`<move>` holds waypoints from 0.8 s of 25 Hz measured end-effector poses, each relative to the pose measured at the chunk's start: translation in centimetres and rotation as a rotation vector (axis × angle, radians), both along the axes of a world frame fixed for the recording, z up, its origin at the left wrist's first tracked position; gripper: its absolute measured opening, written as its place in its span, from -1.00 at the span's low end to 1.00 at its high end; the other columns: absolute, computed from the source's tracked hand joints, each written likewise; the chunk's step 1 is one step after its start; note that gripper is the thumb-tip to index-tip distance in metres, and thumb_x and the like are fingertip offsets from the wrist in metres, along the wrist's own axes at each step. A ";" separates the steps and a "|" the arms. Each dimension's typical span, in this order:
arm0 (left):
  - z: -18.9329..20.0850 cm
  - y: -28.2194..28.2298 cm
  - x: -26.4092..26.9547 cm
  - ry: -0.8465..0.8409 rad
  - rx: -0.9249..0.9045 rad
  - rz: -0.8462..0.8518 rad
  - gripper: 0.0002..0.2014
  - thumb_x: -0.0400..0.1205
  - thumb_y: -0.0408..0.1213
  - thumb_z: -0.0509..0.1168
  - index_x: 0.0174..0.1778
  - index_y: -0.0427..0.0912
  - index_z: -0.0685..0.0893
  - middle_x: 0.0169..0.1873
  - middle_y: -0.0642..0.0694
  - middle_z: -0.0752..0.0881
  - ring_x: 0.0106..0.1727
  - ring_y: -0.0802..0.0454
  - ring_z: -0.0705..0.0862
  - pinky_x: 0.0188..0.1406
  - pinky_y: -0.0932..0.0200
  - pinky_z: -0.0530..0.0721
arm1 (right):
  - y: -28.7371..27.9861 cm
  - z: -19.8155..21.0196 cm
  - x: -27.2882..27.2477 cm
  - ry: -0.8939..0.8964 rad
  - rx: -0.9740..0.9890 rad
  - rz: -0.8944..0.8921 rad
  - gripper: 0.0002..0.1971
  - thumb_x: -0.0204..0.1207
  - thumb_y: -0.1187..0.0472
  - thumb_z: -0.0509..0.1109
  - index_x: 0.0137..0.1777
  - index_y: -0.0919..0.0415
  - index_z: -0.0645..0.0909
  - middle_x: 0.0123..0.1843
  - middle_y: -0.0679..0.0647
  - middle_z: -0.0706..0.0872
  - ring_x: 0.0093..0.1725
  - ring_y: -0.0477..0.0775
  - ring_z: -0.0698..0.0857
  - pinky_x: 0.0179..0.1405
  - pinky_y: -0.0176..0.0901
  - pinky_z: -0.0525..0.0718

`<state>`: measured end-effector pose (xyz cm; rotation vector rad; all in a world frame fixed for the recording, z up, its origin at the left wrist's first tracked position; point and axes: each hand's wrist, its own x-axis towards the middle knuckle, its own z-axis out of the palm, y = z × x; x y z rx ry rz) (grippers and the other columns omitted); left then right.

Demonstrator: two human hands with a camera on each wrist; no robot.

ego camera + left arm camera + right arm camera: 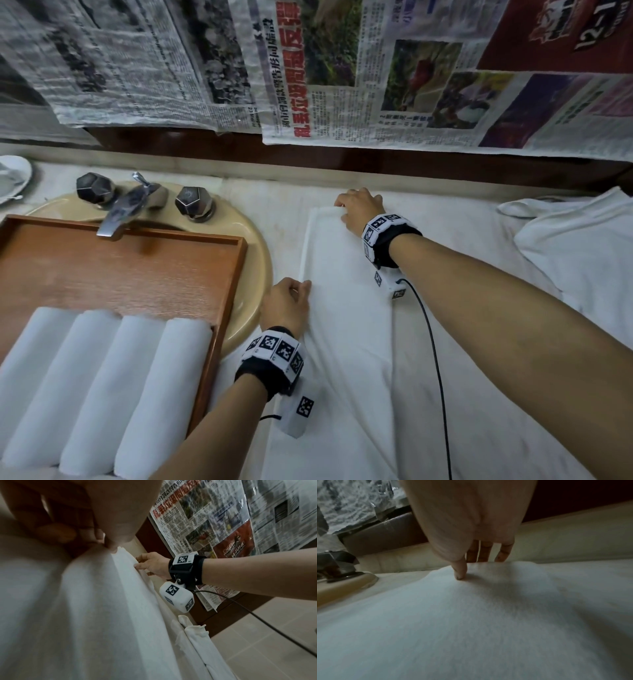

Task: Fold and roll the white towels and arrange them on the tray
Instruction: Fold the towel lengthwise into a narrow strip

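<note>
A pale table (260,192) runs along a dark wooden wall strip, and newspaper sheets (342,68) hang down over the wall above it, printed with photographs and red headline characters. Set into the table on the left is a beige sink (253,260) with a chrome faucet (120,212) and two faceted dark knobs. A wooden tray (137,267) sits across the basin, and four rolled white towels (102,387) lie side by side at its near end, touching one another. At the far left edge, part of a white dish (13,178) shows.

To the right of the sink, a folded white towel (342,308) lies flat on the table as a long narrow strip (its far end reaches almost to the wall strip). The left hand (286,305) pinches the strip's left edge about halfway along; the left wrist view shows thumb and fingertip closed on the cloth. The right hand (359,209) is at the far end of the strip, its thumb (460,570) pressed down on top and the other fingers curled over the far edge, so its grip holds the towel there. Both wrists wear black bands with square coded markers, and a black cable (435,359) trails from the right one across the towel.

A heap of loose white towels (575,246) lies on the table at the far right. The left wrist view also catches pale floor tiles (257,642) beyond the table edge.
</note>
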<state>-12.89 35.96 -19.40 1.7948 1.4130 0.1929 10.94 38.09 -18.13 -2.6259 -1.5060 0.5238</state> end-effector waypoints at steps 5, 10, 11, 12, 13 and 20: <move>-1.3 -0.3 0.1 0.038 0.099 -0.009 -0.74 0.71 -0.05 0.19 -0.08 -0.15 0.65 -0.29 -0.10 0.71 -0.17 -0.14 0.66 -0.20 0.03 0.63 | 0.5 -0.1 0.8 0.033 0.052 0.012 -0.76 0.63 0.27 0.26 0.26 0.22 0.59 0.30 0.16 0.65 0.24 0.25 0.60 0.13 -0.03 0.51; -1.1 -0.2 0.4 0.078 0.096 0.023 -0.73 0.72 -0.05 0.17 -0.07 -0.16 0.64 -0.23 -0.11 0.72 -0.14 -0.14 0.65 -0.24 0.09 0.53 | 0.5 0.0 0.4 -0.039 0.030 0.030 -0.79 0.69 0.24 0.21 0.25 0.25 0.55 0.23 0.20 0.67 0.17 0.29 0.62 0.00 0.00 0.52; -0.9 -0.3 0.5 0.096 0.095 0.032 -0.73 0.72 -0.06 0.16 -0.08 -0.15 0.64 -0.24 -0.10 0.71 -0.15 -0.13 0.64 -0.26 0.10 0.51 | 0.7 0.0 0.2 -0.045 0.026 0.023 -0.80 0.69 0.24 0.20 0.24 0.25 0.54 0.22 0.20 0.67 0.17 0.29 0.62 0.00 0.02 0.53; -0.8 -0.3 0.6 0.119 0.088 0.042 -0.73 0.72 -0.06 0.16 -0.10 -0.15 0.63 -0.24 -0.09 0.70 -0.17 -0.12 0.62 -0.27 0.11 0.49 | 0.8 -0.1 -0.1 -0.056 0.019 0.009 -0.80 0.69 0.24 0.19 0.24 0.24 0.53 0.22 0.20 0.66 0.18 0.28 0.61 0.03 0.04 0.53; -0.6 -0.3 0.7 0.146 0.080 0.054 -0.73 0.71 -0.06 0.15 -0.12 -0.15 0.63 -0.25 -0.07 0.69 -0.19 -0.11 0.61 -0.28 0.12 0.49 | 0.7 0.0 -0.5 -0.064 0.010 -0.002 -0.77 0.70 0.21 0.17 0.28 0.23 0.50 0.27 0.19 0.62 0.25 0.27 0.57 0.12 0.09 0.50; -0.1 0.8 2.1 0.287 0.042 0.047 -0.65 0.60 -0.07 0.19 -0.26 -0.29 0.68 -0.27 -0.18 0.70 -0.27 -0.21 0.59 -0.33 0.12 0.48 | -7.0 -1.5 -4.9 -0.029 -0.091 0.758 -0.38 0.76 -0.16 -0.15 0.71 -0.03 -0.29 0.72 -0.15 -0.34 0.68 -0.08 -0.36 0.54 0.24 -0.46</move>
